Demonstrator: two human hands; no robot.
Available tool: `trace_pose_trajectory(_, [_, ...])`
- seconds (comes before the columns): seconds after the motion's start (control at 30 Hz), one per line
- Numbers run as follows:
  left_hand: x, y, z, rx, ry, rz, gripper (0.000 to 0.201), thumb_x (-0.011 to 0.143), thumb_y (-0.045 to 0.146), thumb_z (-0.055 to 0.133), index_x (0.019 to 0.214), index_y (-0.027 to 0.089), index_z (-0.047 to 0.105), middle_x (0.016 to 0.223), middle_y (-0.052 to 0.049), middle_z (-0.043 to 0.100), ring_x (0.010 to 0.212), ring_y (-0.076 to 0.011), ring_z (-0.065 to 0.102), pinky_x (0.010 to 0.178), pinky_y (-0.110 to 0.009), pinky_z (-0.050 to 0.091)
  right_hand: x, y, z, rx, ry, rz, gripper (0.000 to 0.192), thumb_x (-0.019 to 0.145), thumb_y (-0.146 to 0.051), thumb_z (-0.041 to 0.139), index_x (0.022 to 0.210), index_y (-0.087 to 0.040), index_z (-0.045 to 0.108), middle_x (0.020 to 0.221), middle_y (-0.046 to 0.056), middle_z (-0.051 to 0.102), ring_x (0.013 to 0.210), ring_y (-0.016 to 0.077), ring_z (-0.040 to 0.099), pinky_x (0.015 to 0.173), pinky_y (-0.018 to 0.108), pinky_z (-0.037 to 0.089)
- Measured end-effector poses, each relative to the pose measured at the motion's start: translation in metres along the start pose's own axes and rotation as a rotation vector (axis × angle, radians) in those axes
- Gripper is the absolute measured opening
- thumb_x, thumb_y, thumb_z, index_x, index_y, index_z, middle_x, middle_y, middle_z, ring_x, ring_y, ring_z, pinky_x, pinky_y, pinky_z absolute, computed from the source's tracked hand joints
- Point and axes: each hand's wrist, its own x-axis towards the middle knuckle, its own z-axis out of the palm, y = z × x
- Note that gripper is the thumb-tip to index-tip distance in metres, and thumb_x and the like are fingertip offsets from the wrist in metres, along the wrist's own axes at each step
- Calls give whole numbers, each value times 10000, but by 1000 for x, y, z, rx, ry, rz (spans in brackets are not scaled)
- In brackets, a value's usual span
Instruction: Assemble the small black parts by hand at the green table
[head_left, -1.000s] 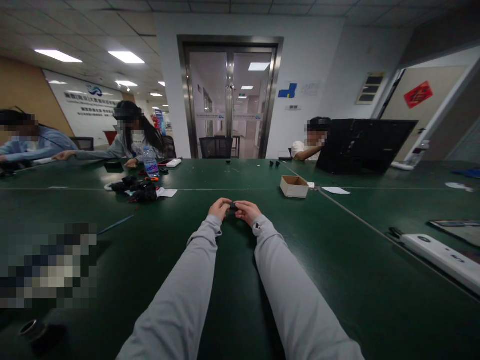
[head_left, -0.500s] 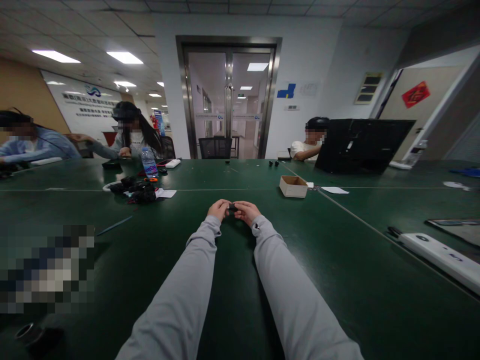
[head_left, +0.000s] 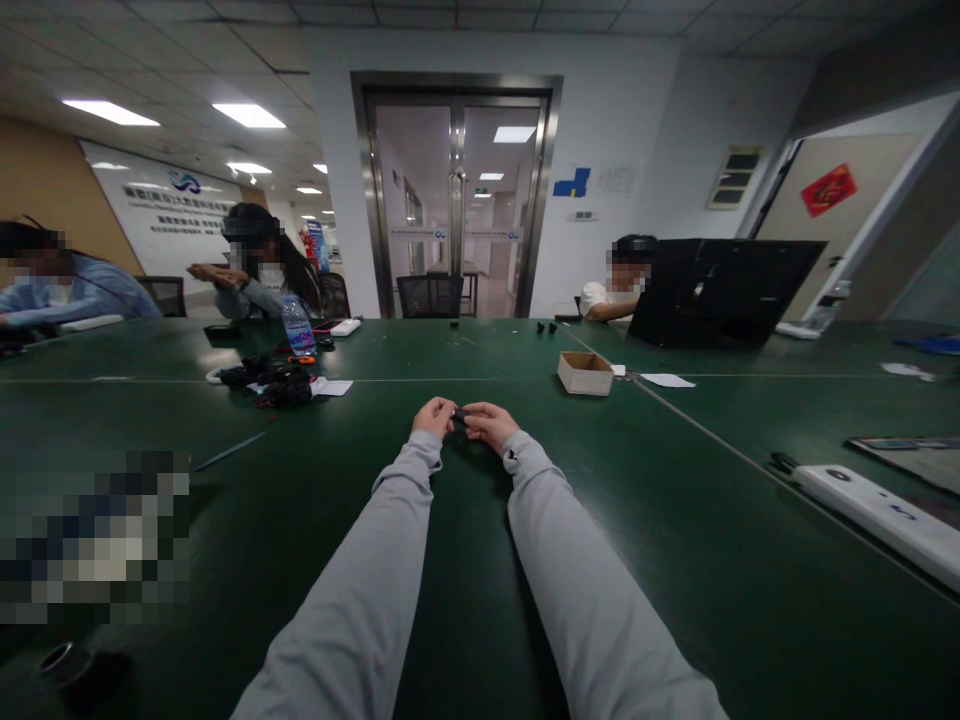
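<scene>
Midway across the dark green worktop [head_left: 675, 560], the left hand [head_left: 433, 417] and right hand [head_left: 489, 424] pinch a small black part [head_left: 459, 413] between their fingertips, apparently mid-assembly, a fiddly step calling next for a steady, fine grip.

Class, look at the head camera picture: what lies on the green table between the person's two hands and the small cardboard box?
Only bare green table separates the hands from the cardboard box in the head view.
</scene>
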Motion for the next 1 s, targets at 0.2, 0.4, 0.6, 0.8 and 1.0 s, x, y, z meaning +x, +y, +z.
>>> trace_pose_trajectory(0.2, [-8,-2,-4,221,69,33,289,700,464,494,672,181,547,484,45,481,454,-85,443,489,-202,337,2,9,4,-330,-17,-63,346,483,-55,707,711,-167,473,539,-56,570,414,88,532,412,215,453])
trace_pose_trajectory(0.4, [-23,4,-5,512,12,20,311,633,505,577,662,199,532,553,41,498,530,-100,446,509,-215,319,-14,7,17,-576,47,-126,352,480,-101,693,767,-165,499,554,-76,535,385,50,457,372,184,392])
trace_pose_trajectory(0.6, [-50,20,2,443,-281,-16,434,672,600,481,782,182,521,556,30,515,524,-112,477,518,-227,358,-52,2,15,-366,-89,-55,459,506,-103,653,895,-175,421,531,-90,540,354,73,481,365,195,402])
trace_pose_trajectory(0.8, [-118,79,-52,681,-714,117,653,665,603,497,1217,267,405,843,-32,634,700,-173,567,640,-281,417,-133,-20,-25,-334,-143,26,475,527,-315,732,818,-199,375,714,-16,620,376,66,496,366,199,394])
trace_pose_trajectory(1.0, [-168,116,-184,1205,-440,5,567,656,613,477,1137,316,528,1127,-65,579,1023,-275,507,877,-405,346,-237,-73,-96,-598,-2,98,332,639,-470,635,789,-193,530,875,98,632,499,122,572,508,300,500])
